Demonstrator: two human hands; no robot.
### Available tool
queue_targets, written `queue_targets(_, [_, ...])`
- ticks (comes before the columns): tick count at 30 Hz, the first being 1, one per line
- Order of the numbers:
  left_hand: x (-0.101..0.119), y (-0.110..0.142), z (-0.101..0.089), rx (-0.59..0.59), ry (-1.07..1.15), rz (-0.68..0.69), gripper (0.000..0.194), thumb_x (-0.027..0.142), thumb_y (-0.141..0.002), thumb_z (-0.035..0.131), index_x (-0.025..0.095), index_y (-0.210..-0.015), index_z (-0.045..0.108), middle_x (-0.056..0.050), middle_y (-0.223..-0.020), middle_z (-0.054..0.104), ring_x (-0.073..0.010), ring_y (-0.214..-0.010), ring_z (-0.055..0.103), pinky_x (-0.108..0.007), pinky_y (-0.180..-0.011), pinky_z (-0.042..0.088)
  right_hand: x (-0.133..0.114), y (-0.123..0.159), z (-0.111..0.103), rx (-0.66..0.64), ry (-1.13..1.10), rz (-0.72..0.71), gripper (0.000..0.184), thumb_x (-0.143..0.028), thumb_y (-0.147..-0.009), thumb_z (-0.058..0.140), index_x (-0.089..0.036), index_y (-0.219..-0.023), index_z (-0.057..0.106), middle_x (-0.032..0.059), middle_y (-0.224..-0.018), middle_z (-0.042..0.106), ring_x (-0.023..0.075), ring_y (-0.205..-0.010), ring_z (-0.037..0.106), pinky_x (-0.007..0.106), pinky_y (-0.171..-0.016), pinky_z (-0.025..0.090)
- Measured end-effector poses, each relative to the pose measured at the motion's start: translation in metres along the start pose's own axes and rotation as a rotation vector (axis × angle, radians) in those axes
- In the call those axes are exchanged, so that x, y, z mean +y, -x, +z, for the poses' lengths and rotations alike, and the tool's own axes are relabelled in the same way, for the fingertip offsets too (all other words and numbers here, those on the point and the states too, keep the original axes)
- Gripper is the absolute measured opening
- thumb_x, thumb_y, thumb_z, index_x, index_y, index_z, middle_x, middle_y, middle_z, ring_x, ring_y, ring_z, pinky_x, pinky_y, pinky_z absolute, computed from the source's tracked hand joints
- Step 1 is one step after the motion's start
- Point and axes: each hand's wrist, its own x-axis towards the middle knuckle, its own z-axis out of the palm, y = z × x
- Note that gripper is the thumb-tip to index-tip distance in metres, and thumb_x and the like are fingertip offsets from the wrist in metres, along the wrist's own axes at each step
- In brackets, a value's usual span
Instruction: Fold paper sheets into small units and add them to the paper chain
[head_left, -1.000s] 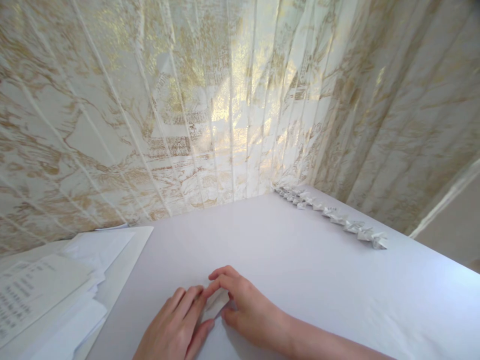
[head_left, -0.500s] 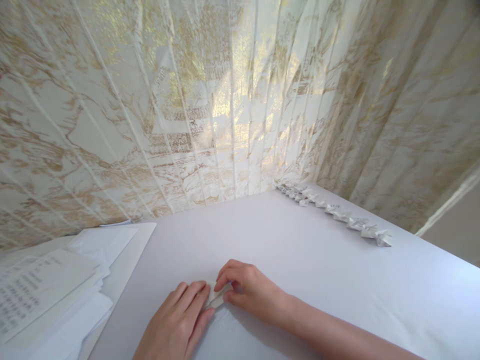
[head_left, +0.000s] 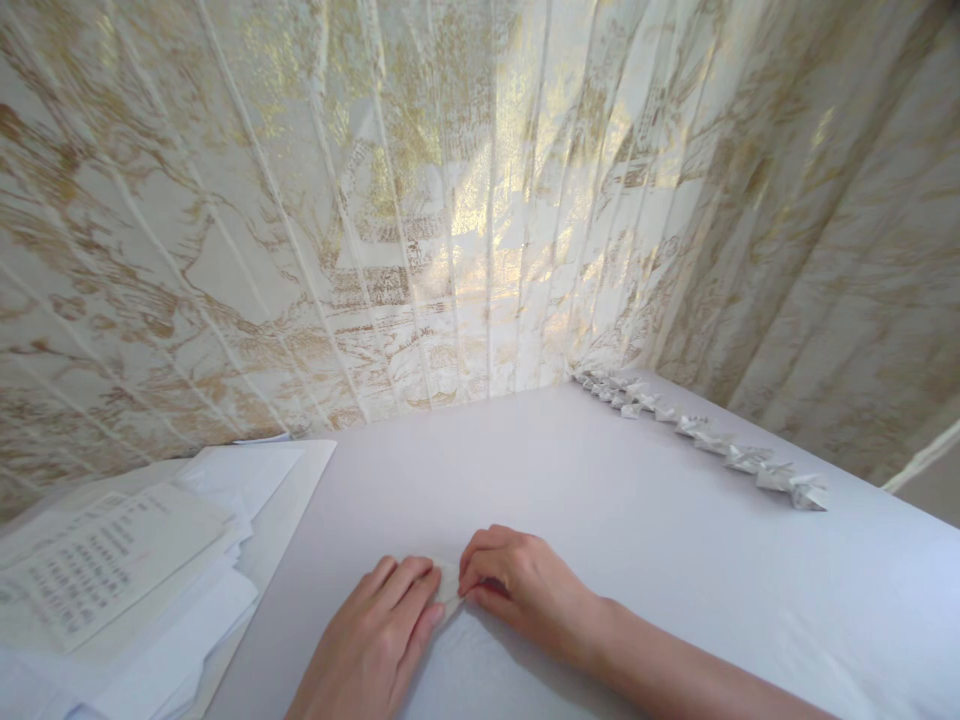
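A small piece of folded white paper lies on the table between my two hands, mostly covered by the fingers. My left hand rests over its left part, fingers close together and pressing it down, with the thumb at the near edge. At the paper's right side my right hand is closed in a pinch, thumb against the index finger on the edge. How the paper is folded under the fingers cannot be made out.
A row of several small folded paper pieces runs along the right edge of the white table. Loose sheets, one a printed page, are piled at the left. A patterned curtain hangs behind the table.
The fingers of my right hand have closed into a tighter pinch on the paper's right edge. My left hand still presses the paper. The whole view has shifted slightly.
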Motion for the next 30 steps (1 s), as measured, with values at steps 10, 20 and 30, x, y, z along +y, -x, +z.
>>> queue_targets(10, [-0.001,-0.001,-0.011,-0.106,0.135,-0.058,0.022,0.03,-0.093,0.053,0.025,-0.111,0.064,-0.001,-0.107,0.069,-0.0175,-0.096,0.064,-0.028,-0.084,0.057,0.001,-0.001,0.001,0.03,-0.061,0.053,0.021,0.002,-0.073,0.066,-0.019,-0.07,0.066,-0.0015,-0.079,0.068,0.0142,-0.079,0.06,0.023,-0.079,0.046])
queue_targets(20, [-0.002,0.007,-0.007,-0.104,0.186,-0.133,0.011,0.018,-0.09,0.05,0.025,-0.086,0.058,-0.002,-0.107,0.068,-0.0191,-0.1,0.063,-0.035,-0.091,0.053,-0.009,-0.002,0.003,0.005,-0.021,0.076,0.016,-0.012,-0.071,0.078,-0.02,-0.084,0.071,-0.0001,-0.081,0.064,0.0168,-0.082,0.056,0.026,-0.076,0.043])
queue_targets(30, [-0.009,0.016,0.007,-0.059,0.261,-0.302,0.02,0.029,-0.091,0.05,0.023,-0.073,0.057,-0.007,-0.114,0.06,-0.0244,-0.107,0.056,-0.037,-0.085,0.052,-0.008,-0.013,0.022,0.044,0.047,0.116,0.013,-0.007,-0.076,0.071,-0.018,-0.073,0.065,-0.0012,-0.077,0.063,0.0164,-0.08,0.052,0.028,-0.08,0.039])
